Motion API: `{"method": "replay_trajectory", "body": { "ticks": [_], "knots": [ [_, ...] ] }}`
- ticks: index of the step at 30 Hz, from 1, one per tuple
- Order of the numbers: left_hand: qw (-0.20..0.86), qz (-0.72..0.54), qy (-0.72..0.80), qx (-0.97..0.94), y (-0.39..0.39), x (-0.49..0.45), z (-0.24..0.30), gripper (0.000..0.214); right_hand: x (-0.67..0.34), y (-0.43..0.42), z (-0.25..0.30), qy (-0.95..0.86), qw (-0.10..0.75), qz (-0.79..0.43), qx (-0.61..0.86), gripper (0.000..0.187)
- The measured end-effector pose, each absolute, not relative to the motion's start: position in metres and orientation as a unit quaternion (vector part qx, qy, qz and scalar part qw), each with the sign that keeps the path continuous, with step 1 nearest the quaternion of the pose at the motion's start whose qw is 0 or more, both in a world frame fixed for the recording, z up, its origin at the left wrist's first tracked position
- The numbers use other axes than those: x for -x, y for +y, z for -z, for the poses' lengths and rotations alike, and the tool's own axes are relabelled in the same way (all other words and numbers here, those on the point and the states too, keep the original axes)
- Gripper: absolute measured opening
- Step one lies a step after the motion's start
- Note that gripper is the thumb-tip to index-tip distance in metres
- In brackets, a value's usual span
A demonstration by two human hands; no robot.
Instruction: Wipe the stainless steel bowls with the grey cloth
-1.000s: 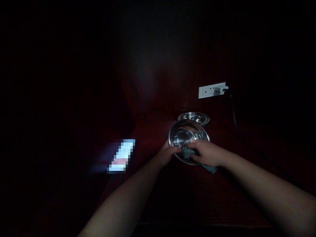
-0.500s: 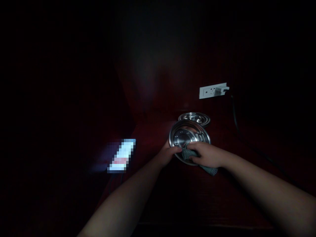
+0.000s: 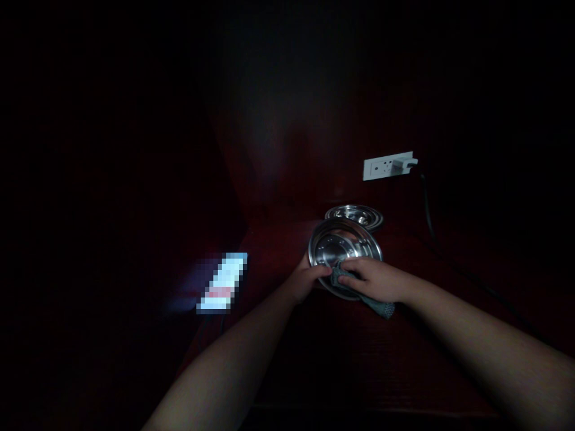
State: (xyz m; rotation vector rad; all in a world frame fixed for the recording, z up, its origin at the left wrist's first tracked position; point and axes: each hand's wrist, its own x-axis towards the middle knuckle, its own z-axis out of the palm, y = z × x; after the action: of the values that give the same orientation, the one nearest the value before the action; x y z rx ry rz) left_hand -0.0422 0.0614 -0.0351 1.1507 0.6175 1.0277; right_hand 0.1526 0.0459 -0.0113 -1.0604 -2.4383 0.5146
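- While our left hand (image 3: 308, 280) grips its rim: round, shiny metal bowl (image 3: 332, 246), tilted between our hands.
- Clasped in our right hand (image 3: 380, 280): crumpled grey-green cloth (image 3: 380, 306), draping the near rim.
- Beyond our grip: metal dish (image 3: 354, 212), partly bowl-hidden; white socket panel (image 3: 380, 167).

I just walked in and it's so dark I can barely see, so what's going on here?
A person is holding a shiny metal bowl by its rim with their left hand, thumb over the edge. Their right hand has a cloth pressed inside the bowl, near the rim closest to them, with one end hanging outside. Another metal dish sits just behind, and a glowing screen is off to the left.
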Motion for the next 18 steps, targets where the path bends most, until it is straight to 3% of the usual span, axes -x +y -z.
{"method": "replay_trajectory", "body": {
  "ticks": [4, 11, 18],
  "knots": [
    [0.672, -0.449, 0.298, -0.508, 0.0585, 0.0429, 0.0338, 0.074, -0.1515, 0.0477, 0.0087, -0.875, 0.218, -0.164, 0.401, 0.034],
    [0.661, -0.468, 0.296, -0.507, 0.059, 0.0407, 0.0362, 0.084, -0.1535, 0.0523, 0.0112, -0.865, 0.187, -0.032, 0.465, 0.027],
    [0.668, -0.465, 0.293, -0.502, 0.058, 0.0407, 0.0354, 0.082, -0.154, 0.0492, 0.0086, -0.872, 0.168, -0.038, 0.458, 0.021]
  ]
}}
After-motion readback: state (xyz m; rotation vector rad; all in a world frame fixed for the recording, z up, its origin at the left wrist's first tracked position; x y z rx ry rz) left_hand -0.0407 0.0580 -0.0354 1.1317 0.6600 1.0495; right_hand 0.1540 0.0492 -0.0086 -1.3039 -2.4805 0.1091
